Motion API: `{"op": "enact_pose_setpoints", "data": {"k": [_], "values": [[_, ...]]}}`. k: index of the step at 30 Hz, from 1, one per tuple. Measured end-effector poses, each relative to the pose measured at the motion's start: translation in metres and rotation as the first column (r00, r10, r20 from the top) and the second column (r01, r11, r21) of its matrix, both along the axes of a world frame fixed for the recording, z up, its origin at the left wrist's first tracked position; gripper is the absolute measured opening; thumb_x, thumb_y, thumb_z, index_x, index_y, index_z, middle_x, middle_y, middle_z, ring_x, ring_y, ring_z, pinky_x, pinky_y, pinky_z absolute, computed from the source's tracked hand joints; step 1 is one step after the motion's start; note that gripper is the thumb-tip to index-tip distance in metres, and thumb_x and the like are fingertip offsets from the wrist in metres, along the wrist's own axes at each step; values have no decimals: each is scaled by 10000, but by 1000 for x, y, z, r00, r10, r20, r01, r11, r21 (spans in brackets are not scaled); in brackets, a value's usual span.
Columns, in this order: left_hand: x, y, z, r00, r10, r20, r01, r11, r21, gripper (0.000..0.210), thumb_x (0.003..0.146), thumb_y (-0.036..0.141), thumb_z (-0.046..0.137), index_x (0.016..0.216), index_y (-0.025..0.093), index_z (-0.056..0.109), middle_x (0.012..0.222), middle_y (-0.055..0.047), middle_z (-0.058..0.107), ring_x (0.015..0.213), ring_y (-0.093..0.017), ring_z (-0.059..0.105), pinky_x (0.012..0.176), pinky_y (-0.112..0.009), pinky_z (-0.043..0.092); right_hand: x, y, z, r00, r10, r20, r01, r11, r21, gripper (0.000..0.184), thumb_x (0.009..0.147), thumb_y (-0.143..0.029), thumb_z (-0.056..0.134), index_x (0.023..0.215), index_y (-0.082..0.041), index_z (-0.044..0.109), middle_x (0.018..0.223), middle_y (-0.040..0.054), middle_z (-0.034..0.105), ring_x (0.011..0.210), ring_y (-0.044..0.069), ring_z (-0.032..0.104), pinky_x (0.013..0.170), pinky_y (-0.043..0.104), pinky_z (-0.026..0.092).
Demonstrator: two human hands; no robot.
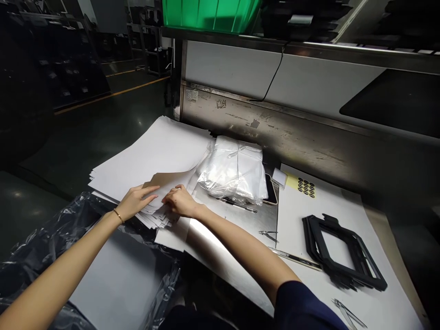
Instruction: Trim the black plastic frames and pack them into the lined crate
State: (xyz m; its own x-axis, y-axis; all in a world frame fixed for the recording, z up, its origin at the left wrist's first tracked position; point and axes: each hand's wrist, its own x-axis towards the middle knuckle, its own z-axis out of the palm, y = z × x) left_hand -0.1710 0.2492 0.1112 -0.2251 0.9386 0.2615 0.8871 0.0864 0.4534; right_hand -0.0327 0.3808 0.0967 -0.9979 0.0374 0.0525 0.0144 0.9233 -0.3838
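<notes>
A big stack of white paper sheets (154,151) lies at the left end of the metal workbench (240,220). My left hand (135,200) rests flat on the near corner of the stack, fingers spread, a thin bracelet at the wrist. My right hand (180,201) is beside it, fingertips pinching the edges of the fanned sheets (161,217) at the stack's near corner. The top sheet is lifted a little between the two hands.
A bundle of clear plastic bags (233,169) lies behind the hands, a phone (271,190) and pen (237,205) next to it. To the right: black frames (343,252), a dotted sticker sheet (304,185), tweezers (270,235). Black plastic film (51,243) hangs at the left.
</notes>
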Motion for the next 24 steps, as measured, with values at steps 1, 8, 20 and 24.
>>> {"op": "enact_pose_setpoints", "data": {"k": [1, 8, 20, 24], "values": [[0, 0, 0, 1000, -1, 0, 1, 1000, -5, 266, 784, 339, 484, 996, 191, 548, 908, -47, 623, 742, -148, 591, 660, -346, 500, -2, 2, 1, 1000, 6, 13, -6, 1000, -26, 192, 836, -275, 476, 934, -122, 539, 932, 44, 558, 847, 155, 541, 762, 368, 441], [-3, 1, 0, 1000, -22, -11, 22, 1000, 19, 296, 776, 350, 494, 1017, 182, 532, 885, -44, 621, 712, -145, 591, 629, -336, 503, -15, 25, 18, 1000, 31, -6, -31, 973, -230, 202, 840, -283, 472, 886, -102, 550, 833, 22, 577, 698, 114, 565, 610, 267, 484], [4, 11, 1, 1000, 11, -12, -8, 978, 209, 277, 830, 235, 421, 1098, 178, 463, 954, -56, 599, 722, -143, 597, 637, -338, 511, 35, -2, -12, 917, -113, -381, 93, 993, -69, 321, 811, -316, 491, 1077, -138, 473, 1240, 101, 360, 1150, 263, 316, 906, 466, 304], [2, 9, -1, 999, -19, -44, 28, 978, 206, 285, 837, 228, 406, 1114, 177, 448, 946, -55, 588, 749, -152, 592, 634, -340, 511, 34, 9, -23, 947, -31, -320, 26, 999, -21, 236, 813, -328, 499, 942, -135, 541, 1016, 57, 534, 954, 194, 497, 824, 417, 389]]}}
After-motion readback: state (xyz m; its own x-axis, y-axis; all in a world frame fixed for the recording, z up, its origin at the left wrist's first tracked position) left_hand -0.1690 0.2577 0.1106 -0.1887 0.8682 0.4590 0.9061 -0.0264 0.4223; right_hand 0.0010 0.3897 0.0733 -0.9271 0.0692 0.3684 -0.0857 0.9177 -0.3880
